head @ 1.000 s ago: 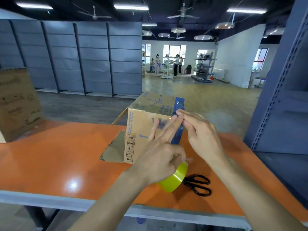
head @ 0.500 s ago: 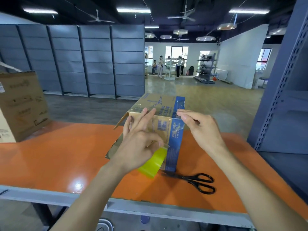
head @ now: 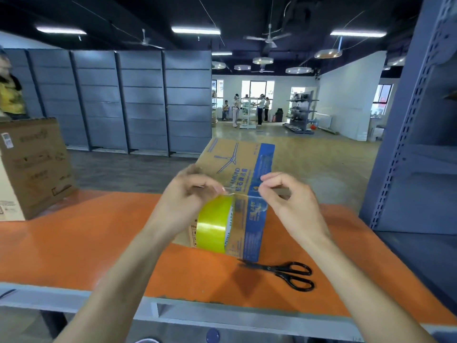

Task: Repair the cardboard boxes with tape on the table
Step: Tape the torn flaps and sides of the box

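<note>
A brown cardboard box [head: 241, 162] with a blue band and a fan drawing stands on the orange table [head: 81, 238]. In front of it, my left hand [head: 184, 201] grips a yellow-green roll of clear tape [head: 215, 225], held above the table. My right hand [head: 289, 201] pinches the free end of the tape. A short clear strip [head: 248, 204] stretches between the two hands, across the box's near face.
Black scissors [head: 284, 271] lie on the table near the front edge, right of the box. A larger cardboard box [head: 34, 164] stands at the table's far left. A grey metal rack [head: 420, 134] rises on the right. A person [head: 10, 95] stands behind the large box.
My left hand has lifted the roll from the table's level up in front of the box. My right hand now pinches the tape end, and a strip is drawn out between the hands.
</note>
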